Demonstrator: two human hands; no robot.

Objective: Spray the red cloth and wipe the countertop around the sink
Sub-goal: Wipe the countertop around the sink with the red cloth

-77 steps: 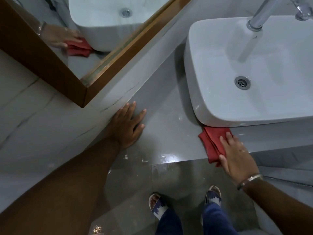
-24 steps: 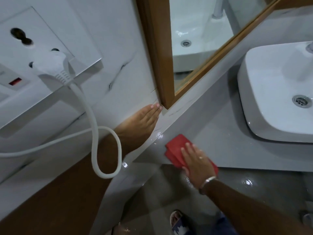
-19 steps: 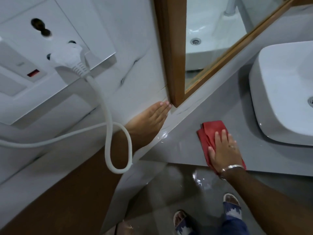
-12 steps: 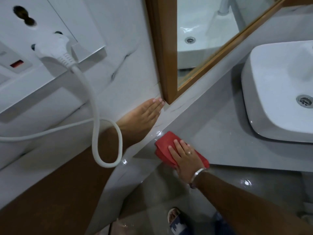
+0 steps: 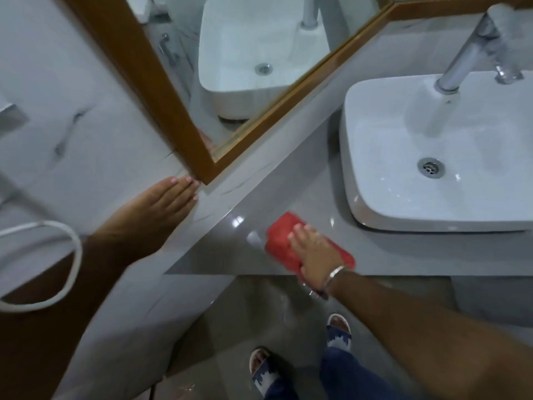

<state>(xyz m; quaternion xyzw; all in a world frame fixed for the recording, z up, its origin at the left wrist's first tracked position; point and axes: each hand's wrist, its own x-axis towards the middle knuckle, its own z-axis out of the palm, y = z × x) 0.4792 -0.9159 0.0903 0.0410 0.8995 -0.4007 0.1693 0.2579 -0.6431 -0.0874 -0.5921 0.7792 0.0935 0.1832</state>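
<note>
The folded red cloth (image 5: 281, 239) lies flat on the grey countertop (image 5: 288, 197), left of the white sink basin (image 5: 383, 174). My right hand (image 5: 315, 255) presses down on the cloth with fingers spread over it. My left hand (image 5: 155, 215) rests flat against the white marble wall, fingers straight and together, tips near the lower corner of the wooden mirror frame (image 5: 161, 111). It holds nothing. No spray bottle is in view.
A chrome tap (image 5: 467, 59) rises behind the basin. A white cable (image 5: 69, 272) loops across my left forearm. The countertop's front edge runs just below my right hand. My sandalled feet (image 5: 339, 330) stand on the wet grey floor.
My right hand has slid the red cloth to the right along the countertop, away from the wall corner. The view has shifted right, so the socket plate has gone out of frame. My left hand stays put.
</note>
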